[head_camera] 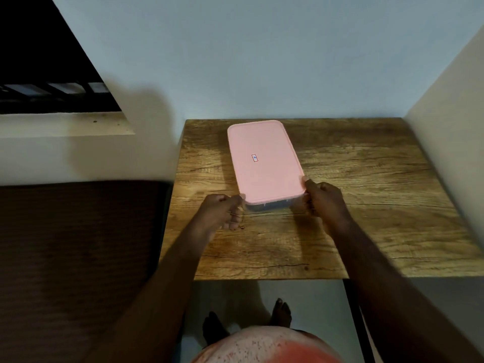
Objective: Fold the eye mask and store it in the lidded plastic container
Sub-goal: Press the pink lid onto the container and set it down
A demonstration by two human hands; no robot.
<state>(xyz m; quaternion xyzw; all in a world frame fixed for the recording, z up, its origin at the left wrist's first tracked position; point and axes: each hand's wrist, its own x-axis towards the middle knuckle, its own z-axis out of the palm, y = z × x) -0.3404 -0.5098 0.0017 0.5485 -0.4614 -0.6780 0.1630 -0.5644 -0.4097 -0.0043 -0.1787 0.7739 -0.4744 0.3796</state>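
Pink-lidded container (264, 158) on the desk (379, 205), gripped at both near corners.
Left hand (222, 210) and right hand (323, 199) each curl round a corner at mid-frame, the container closed; a dark window (39, 61) fills the upper left.

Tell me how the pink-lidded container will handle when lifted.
The container probably stays stiff: its lid lies flat, edges straight. Likely light: a shallow clear plastic base. Broad and low on the table, it should not tip; gripped only at near corners by the left hand and right hand, its far end may dip.
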